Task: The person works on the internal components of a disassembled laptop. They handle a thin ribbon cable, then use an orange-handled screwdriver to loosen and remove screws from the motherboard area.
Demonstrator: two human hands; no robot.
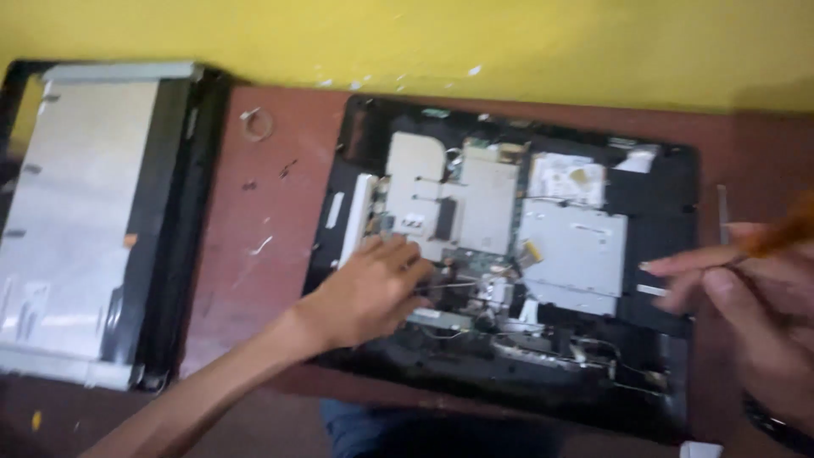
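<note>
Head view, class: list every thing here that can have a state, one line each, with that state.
Opened computer: lying flat, back cover off, metal shields and wiring exposed.
Display panel: detached, lying flat to one side.
Left hand: resting on the computer's insides, nothing visibly in its grip.
Right hand: grip closed on an orange-handled tool.
Loose ring: lying on the table.

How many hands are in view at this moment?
2. The left hand rests on the opened computer chassis near its middle; the right hand is at the right edge, holding an orange-handled tool. None seem hidden.
</note>
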